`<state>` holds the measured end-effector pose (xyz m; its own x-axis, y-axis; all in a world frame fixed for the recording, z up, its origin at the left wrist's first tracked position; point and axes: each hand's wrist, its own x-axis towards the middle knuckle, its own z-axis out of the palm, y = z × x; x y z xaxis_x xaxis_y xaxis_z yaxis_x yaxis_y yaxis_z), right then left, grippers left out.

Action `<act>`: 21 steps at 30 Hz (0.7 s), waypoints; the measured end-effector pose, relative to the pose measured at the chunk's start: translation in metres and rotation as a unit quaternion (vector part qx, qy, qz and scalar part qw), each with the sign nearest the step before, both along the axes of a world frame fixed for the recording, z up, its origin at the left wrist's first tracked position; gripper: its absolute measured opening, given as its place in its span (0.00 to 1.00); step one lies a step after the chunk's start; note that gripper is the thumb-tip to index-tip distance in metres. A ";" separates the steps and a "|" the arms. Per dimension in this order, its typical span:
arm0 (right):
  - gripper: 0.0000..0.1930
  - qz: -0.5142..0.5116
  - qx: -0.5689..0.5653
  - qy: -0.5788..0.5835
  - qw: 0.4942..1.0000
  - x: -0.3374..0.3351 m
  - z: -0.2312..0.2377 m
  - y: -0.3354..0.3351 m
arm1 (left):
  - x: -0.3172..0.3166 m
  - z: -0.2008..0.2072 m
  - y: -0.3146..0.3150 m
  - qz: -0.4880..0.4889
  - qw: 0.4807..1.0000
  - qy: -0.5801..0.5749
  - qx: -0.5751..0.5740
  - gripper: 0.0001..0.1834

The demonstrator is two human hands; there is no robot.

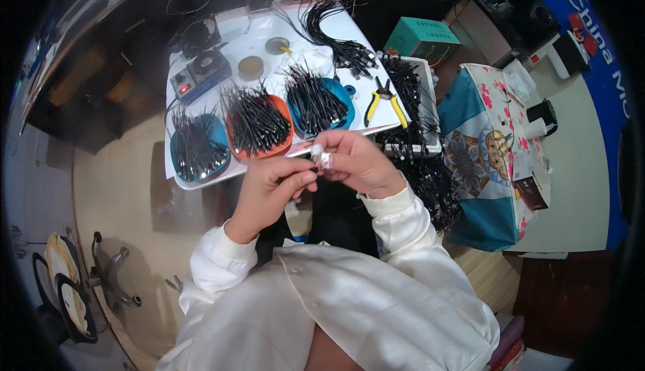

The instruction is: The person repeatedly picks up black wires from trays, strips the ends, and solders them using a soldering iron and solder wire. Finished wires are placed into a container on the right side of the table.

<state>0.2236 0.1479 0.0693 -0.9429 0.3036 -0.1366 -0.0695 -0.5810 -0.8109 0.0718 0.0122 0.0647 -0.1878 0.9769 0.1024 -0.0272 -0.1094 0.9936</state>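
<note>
Both my hands meet in front of the table's near edge. My left hand (274,193) is closed in a pinch on a small dark cable end (314,163), with thin reddish wires showing beside it. In my right hand (363,164) a small white piece (326,161) sits between thumb and fingers, touching the wires. A white cover (317,149) is on one of its fingertips. Beyond the hands, bundles of short black cables fill a blue tray (218,131), an orange tray (287,112) and another blue tray (344,99).
Yellow-and-black pliers (385,102) lie on the white table (238,42) at right. Behind the trays are a soldering station (201,72), round tins (250,68) and long black cables (336,42). A white crate (430,96) of cables stands beside the table. Further right is a cloth-covered table (480,156).
</note>
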 end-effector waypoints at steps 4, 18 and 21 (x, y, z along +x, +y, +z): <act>0.08 -0.024 0.085 -0.034 0.995 -0.011 -0.038 0.051 | -0.007 -0.009 0.006 -0.009 0.998 -0.036 -0.043 0.08; 0.13 -0.285 0.655 -0.441 0.543 -0.092 -0.086 0.261 | -0.018 -0.029 0.016 0.091 0.972 -0.215 -0.038 0.07; 0.15 -0.267 0.660 -0.407 0.572 -0.070 -0.049 0.250 | -0.021 -0.026 0.019 0.096 0.957 -0.272 -0.042 0.09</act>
<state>0.1538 0.3974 0.0201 -0.4545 0.8640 0.2169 0.7613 0.5031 -0.4090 0.0507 0.0313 0.0383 -0.3680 0.9193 -0.1395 -0.5303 -0.0843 0.8436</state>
